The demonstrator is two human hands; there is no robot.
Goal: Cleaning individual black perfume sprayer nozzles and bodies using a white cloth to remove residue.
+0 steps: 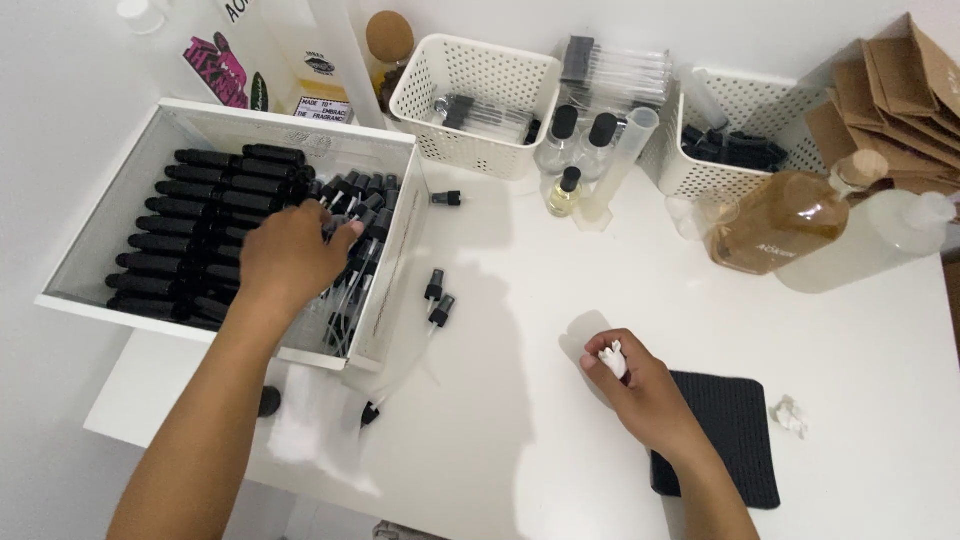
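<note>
The spray pumps (352,205) lie heaped in the white tray (405,235), beside rows of black bottles (200,235). The left hand (290,255) reaches among them, grip curled, contents not discernible. Right of the tray, the right hand (640,385) pinches a small white piece (612,358) over the surface (520,300), beside a black mat (735,430).

A small fragrance-filling workbench is shown. A white tray (398,260) of black spray bottles (195,230) is seen at the left, perforated baskets (470,100) of pump parts along the top, and an amber liquid bottle (775,220) with folded cardboard boxes (890,100) at the upper right.
</note>
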